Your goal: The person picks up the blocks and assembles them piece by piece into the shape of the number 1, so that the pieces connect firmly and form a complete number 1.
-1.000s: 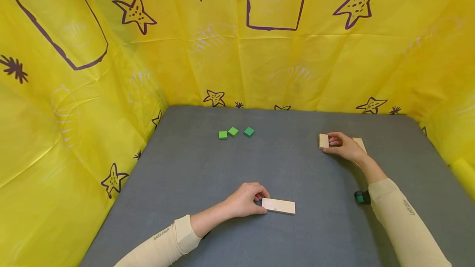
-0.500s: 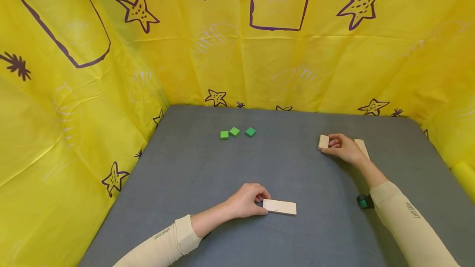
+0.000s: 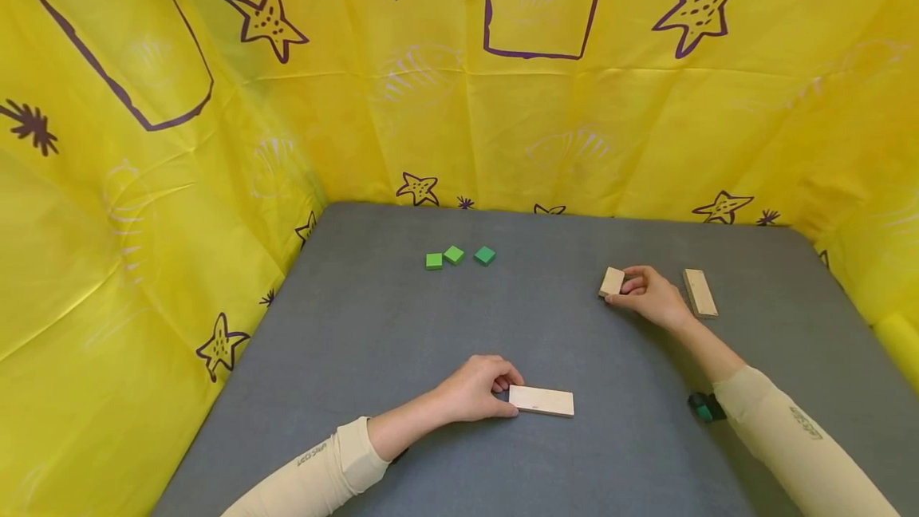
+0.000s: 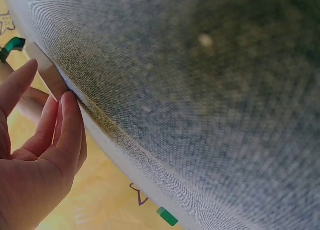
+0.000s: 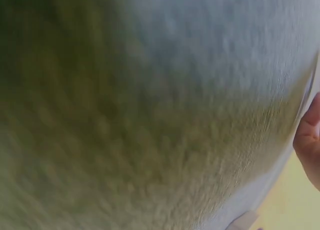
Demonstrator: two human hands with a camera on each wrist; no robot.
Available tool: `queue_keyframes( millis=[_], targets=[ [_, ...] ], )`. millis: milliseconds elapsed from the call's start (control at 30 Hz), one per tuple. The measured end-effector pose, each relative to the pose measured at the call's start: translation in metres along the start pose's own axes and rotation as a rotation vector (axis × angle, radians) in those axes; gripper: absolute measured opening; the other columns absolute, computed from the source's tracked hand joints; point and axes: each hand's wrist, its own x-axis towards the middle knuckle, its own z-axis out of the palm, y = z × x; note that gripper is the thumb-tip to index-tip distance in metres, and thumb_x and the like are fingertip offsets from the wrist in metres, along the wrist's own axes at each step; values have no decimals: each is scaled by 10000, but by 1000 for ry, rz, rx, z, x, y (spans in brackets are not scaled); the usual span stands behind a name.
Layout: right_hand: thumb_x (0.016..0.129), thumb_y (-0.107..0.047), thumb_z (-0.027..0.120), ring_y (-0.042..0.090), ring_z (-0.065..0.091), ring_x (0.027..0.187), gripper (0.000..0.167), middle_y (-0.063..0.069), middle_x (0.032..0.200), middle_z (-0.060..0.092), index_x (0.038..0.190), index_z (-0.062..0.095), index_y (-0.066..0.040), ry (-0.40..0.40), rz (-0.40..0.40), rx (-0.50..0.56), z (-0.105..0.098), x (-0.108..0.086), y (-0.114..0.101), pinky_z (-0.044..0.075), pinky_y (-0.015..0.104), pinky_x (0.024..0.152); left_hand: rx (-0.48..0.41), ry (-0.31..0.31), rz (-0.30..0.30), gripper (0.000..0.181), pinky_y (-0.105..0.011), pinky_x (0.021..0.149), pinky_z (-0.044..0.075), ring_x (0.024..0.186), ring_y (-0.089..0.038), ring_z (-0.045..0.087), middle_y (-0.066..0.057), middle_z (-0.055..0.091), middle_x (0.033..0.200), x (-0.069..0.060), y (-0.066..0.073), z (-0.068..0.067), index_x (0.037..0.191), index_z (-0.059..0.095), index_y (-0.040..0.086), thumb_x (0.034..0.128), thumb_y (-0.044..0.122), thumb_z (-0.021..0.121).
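Observation:
Near the front middle of the table, my left hand (image 3: 477, 388) pinches the left end of a flat wooden block (image 3: 542, 400) between thumb and fingers. The left wrist view also has this wooden block (image 4: 47, 72) at the fingertips. Farther back on the right, my right hand (image 3: 652, 299) grips a second wooden block (image 3: 612, 282) by its right side; the fingers partly cover it, and whether it touches the table is hard to tell. Just right of that hand lies another wooden block (image 3: 700, 293). Only part of the right hand (image 5: 309, 140) shows in its wrist view.
Two light green square tiles (image 3: 434, 261) and a darker green tile (image 3: 484, 255) lie at the back, left of centre. A grey cloth surface (image 3: 373, 325) covers the table. Yellow patterned fabric (image 3: 431, 126) rises behind it and along both sides.
My right hand has shifted left and slightly nearer with its wooden block, uncovering more of the block to its right. The left hand stays in place on its block.

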Motion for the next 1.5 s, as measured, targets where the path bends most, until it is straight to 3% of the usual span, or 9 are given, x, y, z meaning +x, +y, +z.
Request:
queue_keyframes(
  millis=[567,1100,1500],
  targets=[
    [780,-310,831,163,575,798,705,117,961,641,1258,459,49,-2,-55,68,31,-26,-29,453,232,653,0,-4,-17,258,-148,743,477,801,-14,565,52,622,893,0,1,0,1029,713,76,792,105,810],
    [745,-301,855,170,568,770,693,47,906,636,1232,468,3,-99,-92,108,59,-52,-50,442,240,652,21,8,6,253,-141,735,467,795,-24,559,38,622,886,0,0,0,1016,711,71,784,97,809],
    [725,-289,868,141,549,724,675,11,871,624,1207,484,-11,-162,-126,114,75,-68,-61,420,238,617,40,2,-10,254,-132,731,455,799,-12,546,57,612,894,0,0,1,1026,711,87,793,118,809]
  ],
)
